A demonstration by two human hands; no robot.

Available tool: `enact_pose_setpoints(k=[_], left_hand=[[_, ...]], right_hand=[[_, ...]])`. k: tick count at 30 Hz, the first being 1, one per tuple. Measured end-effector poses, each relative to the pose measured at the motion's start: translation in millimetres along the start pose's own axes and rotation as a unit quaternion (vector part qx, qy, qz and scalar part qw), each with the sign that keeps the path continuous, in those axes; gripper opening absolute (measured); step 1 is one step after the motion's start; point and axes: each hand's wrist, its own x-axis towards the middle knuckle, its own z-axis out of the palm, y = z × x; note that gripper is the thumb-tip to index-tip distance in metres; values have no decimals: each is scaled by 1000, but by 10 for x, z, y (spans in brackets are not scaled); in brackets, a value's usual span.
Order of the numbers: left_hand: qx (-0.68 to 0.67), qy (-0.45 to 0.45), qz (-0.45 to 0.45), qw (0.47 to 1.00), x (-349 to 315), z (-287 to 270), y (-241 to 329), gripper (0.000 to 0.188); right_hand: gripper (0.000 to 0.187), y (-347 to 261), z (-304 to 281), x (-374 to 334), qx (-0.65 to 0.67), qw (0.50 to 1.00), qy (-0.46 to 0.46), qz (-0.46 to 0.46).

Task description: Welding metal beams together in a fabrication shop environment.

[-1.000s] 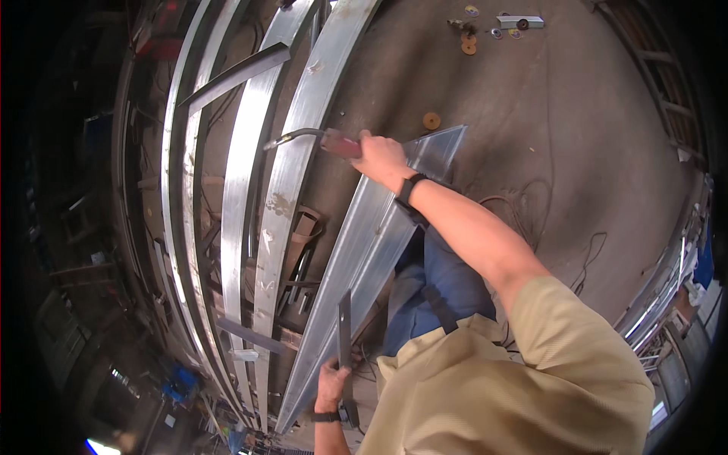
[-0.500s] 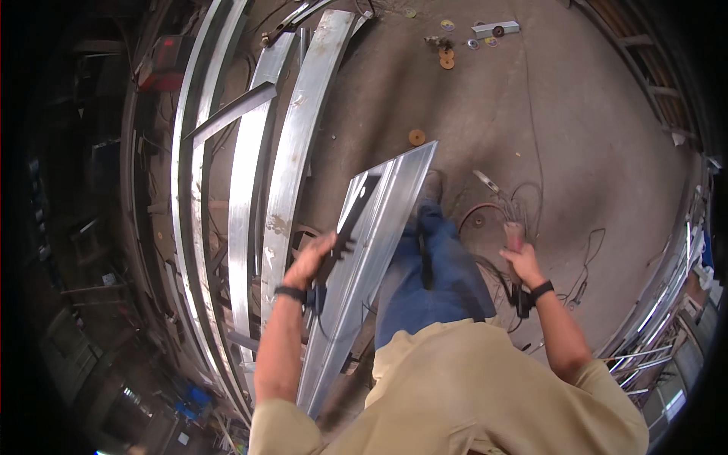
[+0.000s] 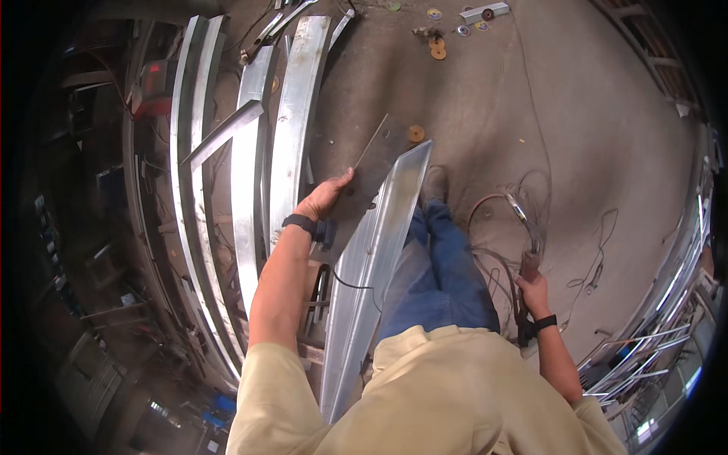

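My left hand (image 3: 327,193) grips the edge of a dark flat plate (image 3: 356,216) that seems to have small holes. The plate is tilted and covers part of a silver metal channel (image 3: 371,258), which has a slanted end and runs beside my legs. In my right hand (image 3: 534,294) is a welding torch (image 3: 529,265) with a brownish handle and a bent shiny neck, held low to the right of my legs. Its thick dark cable (image 3: 522,318) hangs by the wrist. A thin black cord (image 3: 353,286) crosses the channel below the plate.
Long silver beams (image 3: 292,129) lie side by side on the left, with a short angle piece (image 3: 224,135) across them. Orange discs (image 3: 438,49) and a short metal piece (image 3: 485,12) lie ahead. Loose cables (image 3: 599,258) and thin metal bars (image 3: 644,349) are at the right.
My left hand has moved forward and turned the plate from nearly edge-on to show its broad face. My right hand, still holding the torch, has shifted slightly right and down.
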Motion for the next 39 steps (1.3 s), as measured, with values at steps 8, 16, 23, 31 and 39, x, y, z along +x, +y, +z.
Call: enact_pose_setpoints(k=[8,16,23,31,39], left_hand=[[108,52,117,986,-432,431,-212,46],[-218,78,252,940,-825,970,-274,26],[-506,56,316,801,-851,1511,-533,28],[-622,68,230,746,-701,1732,-1059,32],[-680,68,174,709,-395,1961,-1462,26]], right_hand=[[21,-1066,442,26,-5,998,-56,-15],[26,-2172,540,20,105,984,-132,-61],[38,-2479,648,95,202,951,-235,-20],[35,-2148,562,-64,0,980,-143,-138],[30,-2125,426,-371,10,983,-136,-122]])
